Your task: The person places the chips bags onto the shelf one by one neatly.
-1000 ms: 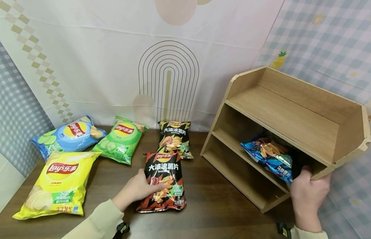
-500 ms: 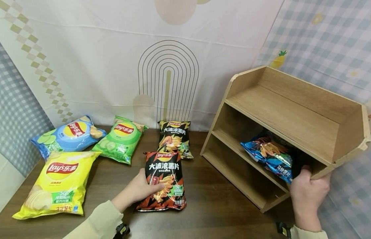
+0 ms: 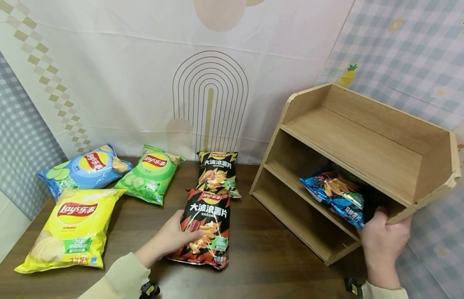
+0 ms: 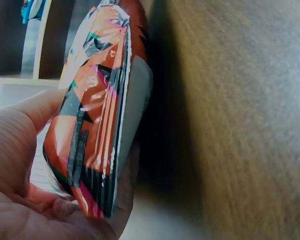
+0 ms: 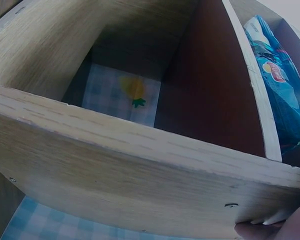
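One red-and-black Lay's chip bag is pinched between the thumb and fingers of the left hand above the brown table, just in front of a black Lay's bag. The wooden shelf is gripped at its right side panel by the right hand, its thumb placed inside. A dark-blue chip bag is held in the upper compartment. Yellow, green and light-blue bags are grouped at left.
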### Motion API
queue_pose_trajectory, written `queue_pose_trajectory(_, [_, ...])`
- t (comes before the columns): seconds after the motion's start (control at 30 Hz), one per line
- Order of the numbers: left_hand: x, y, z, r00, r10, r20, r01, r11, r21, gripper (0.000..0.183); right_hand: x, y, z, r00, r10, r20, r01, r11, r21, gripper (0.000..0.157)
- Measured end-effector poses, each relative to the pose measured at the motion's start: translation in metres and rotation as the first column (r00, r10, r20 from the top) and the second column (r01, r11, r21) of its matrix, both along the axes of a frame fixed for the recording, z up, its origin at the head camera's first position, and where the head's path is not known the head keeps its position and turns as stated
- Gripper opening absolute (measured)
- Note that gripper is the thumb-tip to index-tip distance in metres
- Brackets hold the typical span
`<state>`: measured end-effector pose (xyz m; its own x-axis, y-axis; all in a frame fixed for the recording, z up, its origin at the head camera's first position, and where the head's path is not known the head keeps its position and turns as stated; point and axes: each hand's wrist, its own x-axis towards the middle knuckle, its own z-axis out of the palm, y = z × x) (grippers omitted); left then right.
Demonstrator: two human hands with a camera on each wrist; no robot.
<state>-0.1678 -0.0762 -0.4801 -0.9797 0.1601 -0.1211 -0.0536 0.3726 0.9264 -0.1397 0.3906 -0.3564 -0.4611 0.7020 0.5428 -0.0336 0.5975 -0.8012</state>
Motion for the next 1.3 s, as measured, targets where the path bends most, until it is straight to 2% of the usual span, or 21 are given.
queue_pose_trajectory(0.13, [-0.001, -0.006, 0.002, 0.999, -0.035, 0.040, 0.033, 0.998, 0.049, 0.088, -0.001, 0.000, 0.000, 1.000, 0.003, 0.003, -0.003, 1.000, 0.003, 0.050])
queue_pose_trajectory(0.33, [-0.002, -0.014, 0.004, 0.989, -0.104, 0.108, 0.098, 0.993, 0.060, 0.099, -0.001, 0.000, 0.000, 1.000, 0.000, 0.000, 0.000, 1.000, 0.008, 0.050])
queue_pose_trajectory(0.43, [-0.002, -0.017, 0.005, 0.982, -0.147, 0.119, 0.138, 0.987, 0.082, 0.096, 0.000, 0.000, 0.000, 1.000, -0.004, 0.008, 0.004, 1.000, 0.007, 0.050])
queue_pose_trajectory(0.67, [-0.003, -0.015, 0.013, 0.953, -0.276, 0.125, 0.246, 0.946, 0.211, 0.089, 0.000, 0.001, 0.000, 1.000, -0.010, 0.009, 0.010, 1.000, 0.010, 0.050])
queue_pose_trajectory(0.77, [-0.003, -0.012, 0.016, 0.954, -0.273, 0.123, 0.245, 0.949, 0.201, 0.091, 0.000, 0.001, 0.000, 1.000, -0.008, 0.008, 0.008, 1.000, 0.008, 0.051])
queue_pose_trajectory(0.87, [-0.005, -0.007, 0.020, 0.964, -0.248, 0.098, 0.228, 0.958, 0.175, 0.093, 0.000, 0.002, 0.000, 1.000, -0.006, 0.008, 0.006, 1.000, 0.005, 0.051])
queue_pose_trajectory(1.07, [-0.012, 0.009, 0.028, 0.975, -0.223, 0.015, 0.217, 0.961, 0.172, 0.090, 0.001, 0.002, 0.000, 1.000, -0.010, 0.003, 0.010, 1.000, -0.001, 0.051])
queue_pose_trajectory(1.3, [-0.020, 0.027, 0.045, 0.980, -0.194, -0.043, 0.198, 0.972, 0.126, 0.095, 0.000, 0.000, 0.001, 1.000, 0.003, 0.003, -0.003, 1.000, -0.011, 0.050])
